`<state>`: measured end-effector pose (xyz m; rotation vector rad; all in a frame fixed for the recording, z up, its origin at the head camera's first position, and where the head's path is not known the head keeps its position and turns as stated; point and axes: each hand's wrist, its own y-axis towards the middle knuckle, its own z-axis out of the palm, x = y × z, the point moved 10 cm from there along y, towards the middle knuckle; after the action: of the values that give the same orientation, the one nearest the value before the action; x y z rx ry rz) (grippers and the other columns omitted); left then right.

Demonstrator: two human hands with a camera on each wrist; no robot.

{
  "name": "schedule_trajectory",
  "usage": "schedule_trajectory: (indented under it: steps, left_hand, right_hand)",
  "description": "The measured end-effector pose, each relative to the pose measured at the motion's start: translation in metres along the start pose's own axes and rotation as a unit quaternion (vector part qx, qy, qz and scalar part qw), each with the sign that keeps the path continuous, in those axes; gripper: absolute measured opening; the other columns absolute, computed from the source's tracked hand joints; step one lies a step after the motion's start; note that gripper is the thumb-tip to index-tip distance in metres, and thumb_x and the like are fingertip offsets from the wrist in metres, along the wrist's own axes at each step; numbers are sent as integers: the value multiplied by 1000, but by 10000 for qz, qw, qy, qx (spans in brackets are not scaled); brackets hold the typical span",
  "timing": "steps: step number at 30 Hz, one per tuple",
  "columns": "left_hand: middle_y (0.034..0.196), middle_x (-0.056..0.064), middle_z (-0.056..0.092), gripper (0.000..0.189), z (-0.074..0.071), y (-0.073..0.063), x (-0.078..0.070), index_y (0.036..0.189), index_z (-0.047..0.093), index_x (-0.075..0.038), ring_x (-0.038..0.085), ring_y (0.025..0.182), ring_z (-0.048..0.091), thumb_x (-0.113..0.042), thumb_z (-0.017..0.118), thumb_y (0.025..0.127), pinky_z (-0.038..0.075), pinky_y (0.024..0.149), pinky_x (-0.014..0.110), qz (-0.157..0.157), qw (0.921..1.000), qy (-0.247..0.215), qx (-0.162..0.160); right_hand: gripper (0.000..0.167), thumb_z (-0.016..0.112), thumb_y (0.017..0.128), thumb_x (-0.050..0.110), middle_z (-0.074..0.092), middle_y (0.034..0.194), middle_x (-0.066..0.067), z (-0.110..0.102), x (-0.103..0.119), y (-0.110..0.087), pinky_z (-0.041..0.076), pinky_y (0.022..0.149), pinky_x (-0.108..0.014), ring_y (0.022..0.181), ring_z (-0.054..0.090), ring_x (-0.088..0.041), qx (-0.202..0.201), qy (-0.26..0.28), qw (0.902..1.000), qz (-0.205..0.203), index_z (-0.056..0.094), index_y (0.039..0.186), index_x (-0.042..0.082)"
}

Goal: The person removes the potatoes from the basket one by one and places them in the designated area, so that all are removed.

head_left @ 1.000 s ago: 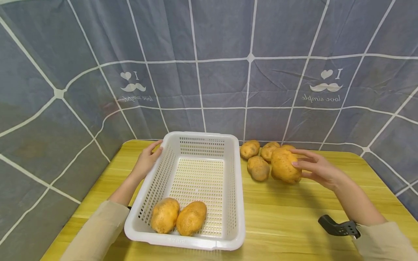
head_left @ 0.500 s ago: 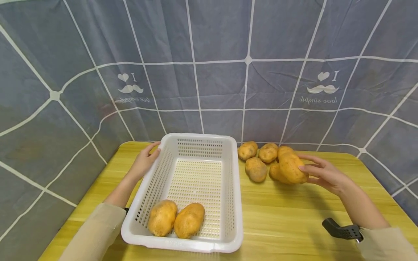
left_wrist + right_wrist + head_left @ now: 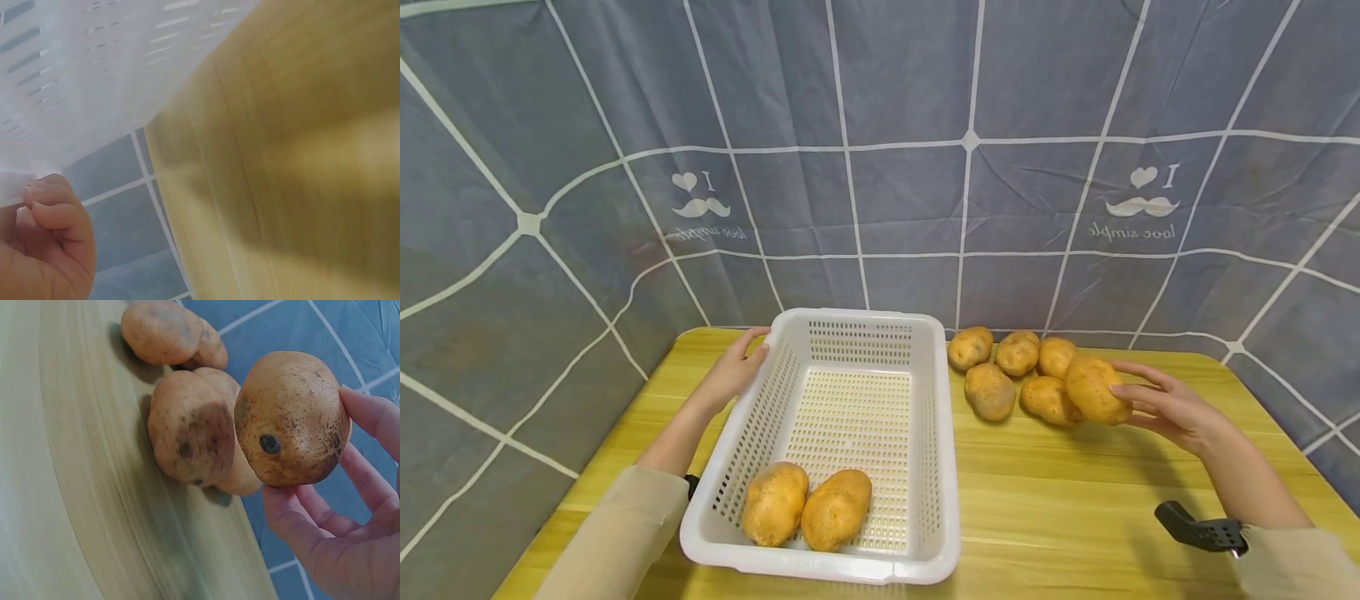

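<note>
My right hand [image 3: 1172, 408] holds a potato [image 3: 1097, 391] between thumb and fingers, at the right end of a group of potatoes. In the right wrist view the held potato [image 3: 294, 419] shows a dark spot and brown patches, and it is lifted off the table. My left hand [image 3: 735, 367] grips the left rim of a white plastic basket [image 3: 951, 467]; the left wrist view shows curled fingers [image 3: 59, 215] at that rim. Two potatoes, a left one [image 3: 775, 503] and a right one [image 3: 837, 509], lie side by side at the basket's near end.
Several loose potatoes [image 3: 989, 391] lie on the wooden table [image 3: 1045, 517] right of the basket, near its back edge. A grey checked curtain [image 3: 910, 200] hangs behind the table and along its sides. A black strap [image 3: 1198, 529] is on the right wrist.
My right hand has drawn the held potato rightward, away from the group, uncovering the potatoes behind it. The left hand stays on the basket rim.
</note>
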<state>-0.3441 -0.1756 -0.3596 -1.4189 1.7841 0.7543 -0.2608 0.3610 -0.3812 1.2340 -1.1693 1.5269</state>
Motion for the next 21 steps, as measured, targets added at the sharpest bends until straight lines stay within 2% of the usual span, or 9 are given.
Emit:
schedule_trajectory:
  steps: [6, 13, 21]
  left_hand:
    - [127, 29, 45, 49, -1, 2, 4, 146, 25, -6, 33, 95, 57, -28, 34, 103, 50, 73, 37, -66, 9998, 102, -156]
    - [116, 28, 53, 49, -2, 1, 5, 145, 29, -7, 22, 77, 61, -29, 36, 102, 52, 62, 30, 120, 9987, 34, -489]
    - [115, 26, 54, 49, -1, 1, 11, 145, 30, -8, 26, 80, 61, -32, 35, 102, 52, 62, 31, 57, 9980, 72, -632]
  right_hand:
    - [38, 50, 95, 4, 61, 99, 9, -13, -4, -4, 53, 74, -27, 88, 62, -11, -174, 44, 9998, 101, 65, 102, 38]
    - [34, 53, 95, 9, 60, 96, 11, -27, -16, -10, 53, 72, -28, 85, 62, -11, -365, -27, 9989, 293, 66, 98, 40]
    - [35, 53, 95, 8, 59, 94, 9, -37, -31, -13, 53, 71, -28, 81, 63, -11, -569, 136, 9972, 467, 67, 94, 40]
